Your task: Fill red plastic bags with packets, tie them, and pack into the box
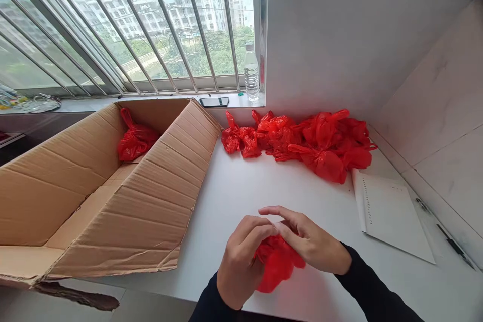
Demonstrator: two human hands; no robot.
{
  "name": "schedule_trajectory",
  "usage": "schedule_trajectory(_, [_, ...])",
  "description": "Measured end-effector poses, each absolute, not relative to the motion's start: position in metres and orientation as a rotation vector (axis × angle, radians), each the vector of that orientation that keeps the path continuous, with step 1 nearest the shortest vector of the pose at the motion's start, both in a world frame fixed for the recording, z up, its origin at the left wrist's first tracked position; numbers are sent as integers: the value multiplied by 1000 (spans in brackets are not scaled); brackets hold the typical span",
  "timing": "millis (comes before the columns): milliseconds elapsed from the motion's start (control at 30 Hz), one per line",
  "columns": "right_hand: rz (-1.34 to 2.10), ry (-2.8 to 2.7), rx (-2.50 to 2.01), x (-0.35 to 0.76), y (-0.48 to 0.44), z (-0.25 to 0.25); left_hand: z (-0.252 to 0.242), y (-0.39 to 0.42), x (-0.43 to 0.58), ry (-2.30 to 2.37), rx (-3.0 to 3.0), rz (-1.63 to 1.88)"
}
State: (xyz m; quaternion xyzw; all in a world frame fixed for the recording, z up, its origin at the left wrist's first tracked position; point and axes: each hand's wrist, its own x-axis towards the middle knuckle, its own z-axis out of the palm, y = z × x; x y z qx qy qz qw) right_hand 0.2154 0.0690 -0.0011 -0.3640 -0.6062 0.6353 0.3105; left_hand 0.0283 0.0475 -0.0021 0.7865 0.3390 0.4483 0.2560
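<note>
A crumpled red plastic bag [278, 269] is between my two hands near the front edge of the white table. My left hand [243, 256] curls around its left side, with the fingertips at the bag's gathered top. From the right, my right hand [315, 246] grips the top with the thumb, while its forefinger stretches out above. The fingertips of both hands meet there, so the top of the bag is partly hidden. Beyond my hands, several red plastic bags [326, 143] lie bunched along the wall.
An open cardboard box [151, 201] on the left holds one red bag [136, 137] at its far end. A spiral notebook [394, 211] and pens [455, 245] lie at right. On the windowsill are a phone [214, 101] and a water bottle [251, 75].
</note>
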Motion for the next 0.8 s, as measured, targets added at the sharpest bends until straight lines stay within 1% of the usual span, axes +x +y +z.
schedule_trajectory(100, [1721, -1625, -852, 219, 71, 0, -11, 46, 27, 847, 2189, 1241])
schedule_trajectory(267, [1666, -1552, -956, 220, 69, 5, -19, 46, 22, 857, 2322, 1303])
schedule_trajectory(400, [1594, -1523, -1031, 222, 67, 3, -27, 43, 15, 938, 2352, 1177])
schedule_trajectory(467, [1458, -1570, -1170, 230, 66, -6, -36, 36, 5, 992, 2358, 1095])
schedule_trajectory(567, [1238, -1567, -1449, 254, 65, -33, -55, 21, -22, 1137, 2365, 1015])
schedule_trajectory(633, [1189, -1465, -1574, 271, 64, -54, -68, 11, -41, 1227, 2361, 960])
schedule_trajectory(700, [1190, -1348, -1610, 279, 61, -66, -77, 4, -52, 1276, 2338, 894])
schedule_trajectory(800, [1141, -1247, -1541, 267, 52, -67, -78, 3, -40, 1347, 2286, 814])
